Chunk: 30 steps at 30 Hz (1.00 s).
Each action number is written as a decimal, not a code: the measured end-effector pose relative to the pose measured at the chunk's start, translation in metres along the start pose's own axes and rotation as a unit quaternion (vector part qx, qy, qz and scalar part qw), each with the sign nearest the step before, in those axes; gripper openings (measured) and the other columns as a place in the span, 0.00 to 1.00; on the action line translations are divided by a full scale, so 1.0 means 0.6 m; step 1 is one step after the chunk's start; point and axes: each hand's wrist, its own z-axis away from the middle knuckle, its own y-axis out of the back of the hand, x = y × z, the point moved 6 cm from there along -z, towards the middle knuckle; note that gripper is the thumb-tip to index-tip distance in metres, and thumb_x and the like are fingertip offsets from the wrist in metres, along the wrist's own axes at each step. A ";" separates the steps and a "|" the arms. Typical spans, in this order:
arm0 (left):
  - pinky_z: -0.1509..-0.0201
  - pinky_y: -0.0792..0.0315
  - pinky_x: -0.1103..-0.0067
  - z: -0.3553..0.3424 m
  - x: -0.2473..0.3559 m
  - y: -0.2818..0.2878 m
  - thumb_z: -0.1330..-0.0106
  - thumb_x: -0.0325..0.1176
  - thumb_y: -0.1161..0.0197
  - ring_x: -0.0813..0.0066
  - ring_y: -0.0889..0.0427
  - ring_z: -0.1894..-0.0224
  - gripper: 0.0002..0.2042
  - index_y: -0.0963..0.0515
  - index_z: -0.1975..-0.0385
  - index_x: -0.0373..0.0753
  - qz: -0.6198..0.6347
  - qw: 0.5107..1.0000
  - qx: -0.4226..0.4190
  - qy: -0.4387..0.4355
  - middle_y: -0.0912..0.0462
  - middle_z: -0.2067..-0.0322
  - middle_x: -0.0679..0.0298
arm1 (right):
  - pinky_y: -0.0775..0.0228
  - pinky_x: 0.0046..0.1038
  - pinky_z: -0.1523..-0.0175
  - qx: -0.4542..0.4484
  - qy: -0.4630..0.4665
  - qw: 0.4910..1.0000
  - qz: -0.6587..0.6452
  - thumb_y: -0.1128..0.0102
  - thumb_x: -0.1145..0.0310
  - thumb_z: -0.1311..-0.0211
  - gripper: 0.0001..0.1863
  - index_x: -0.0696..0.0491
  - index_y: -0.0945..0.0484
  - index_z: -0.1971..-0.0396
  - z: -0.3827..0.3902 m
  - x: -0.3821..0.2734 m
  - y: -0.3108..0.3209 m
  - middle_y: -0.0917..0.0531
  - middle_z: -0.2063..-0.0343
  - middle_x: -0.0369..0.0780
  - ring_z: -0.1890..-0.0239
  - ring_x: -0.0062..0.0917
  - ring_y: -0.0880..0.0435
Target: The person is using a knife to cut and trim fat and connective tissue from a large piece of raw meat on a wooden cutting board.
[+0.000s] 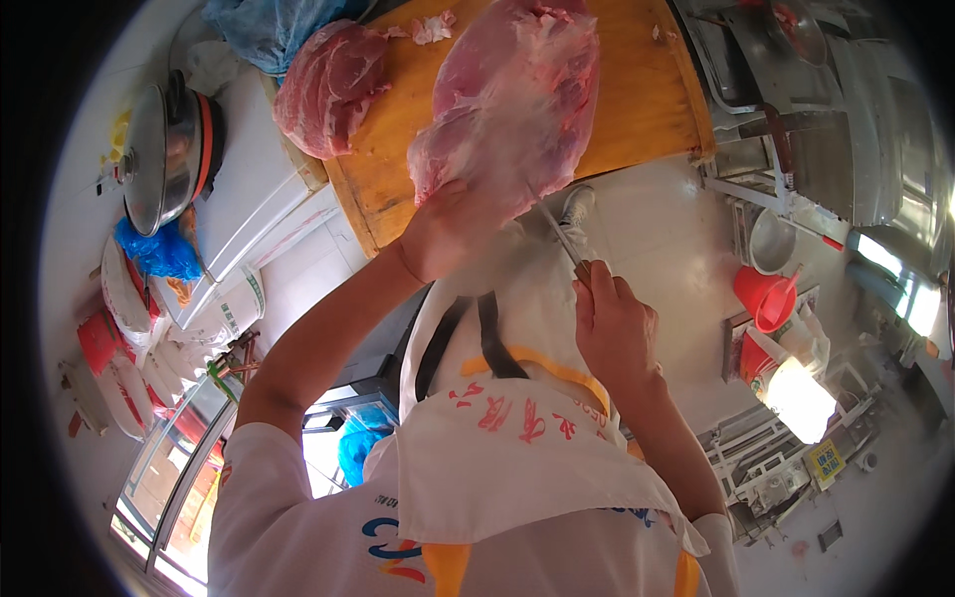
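Note:
A large piece of raw pink meat [557, 85] lies on the wooden board [637, 119], its near end reaching the board's near edge. My left hand [448, 231] grips that near end; a hazy smear over the picture blurs its fingers. In my right hand [615, 323] is a knife [560, 231], its narrow blade pointing up and left. The knife's tip is at the meat's near right edge, and whether it has entered the meat is hard to see. A smaller piece of raw meat [333, 88] rests at the board's left side.
A blue plastic bag [274, 30] lies beside the smaller meat. On the white counter at left stands a lidded electric pan [164, 154], with another blue bag [159, 249] below it. Metal shelving and a stove fill the right side. A red bucket [766, 297] sits on the floor.

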 end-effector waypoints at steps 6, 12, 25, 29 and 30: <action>0.66 0.28 0.68 0.003 -0.025 0.021 0.49 0.23 0.25 0.62 0.26 0.73 0.10 0.16 0.69 0.44 -0.016 0.999 -0.016 0.028 0.26 0.76 0.64 | 0.18 0.43 0.69 -0.049 -0.042 0.997 0.029 0.38 0.62 0.20 0.11 0.51 0.25 0.49 0.057 0.036 0.006 0.17 0.71 0.43 0.73 0.46 0.12; 0.66 0.27 0.67 0.023 -0.034 0.016 0.50 0.22 0.26 0.60 0.25 0.72 0.11 0.15 0.68 0.44 -0.018 0.997 -0.035 0.067 0.27 0.76 0.64 | 0.18 0.42 0.69 0.022 0.005 1.000 -0.010 0.37 0.62 0.21 0.10 0.50 0.24 0.49 -0.007 0.000 0.003 0.16 0.71 0.42 0.72 0.43 0.11; 0.56 0.19 0.65 0.028 -0.038 0.027 0.45 0.23 0.30 0.56 0.14 0.63 0.09 0.14 0.65 0.45 0.001 0.960 -0.094 0.264 0.18 0.69 0.61 | 0.26 0.33 0.67 0.140 -0.046 0.950 -0.277 0.24 0.61 0.27 0.18 0.56 0.23 0.54 -0.065 0.018 0.062 0.19 0.73 0.41 0.75 0.34 0.21; 0.51 0.18 0.64 -0.008 0.012 0.055 0.41 0.36 0.25 0.56 0.13 0.60 0.16 0.14 0.53 0.43 0.012 0.891 -0.084 0.445 0.15 0.64 0.61 | 0.27 0.37 0.64 0.163 -0.106 0.930 -0.311 0.19 0.56 0.32 0.23 0.57 0.22 0.57 -0.184 0.036 0.020 0.22 0.72 0.41 0.73 0.33 0.23; 0.48 0.18 0.63 -0.010 0.011 0.067 0.41 0.39 0.24 0.56 0.13 0.56 0.20 0.15 0.49 0.42 -0.005 0.876 -0.061 0.479 0.15 0.60 0.60 | 0.27 0.38 0.63 0.172 -0.104 0.932 -0.302 0.18 0.56 0.34 0.24 0.58 0.22 0.58 -0.210 0.037 0.015 0.23 0.72 0.41 0.72 0.34 0.24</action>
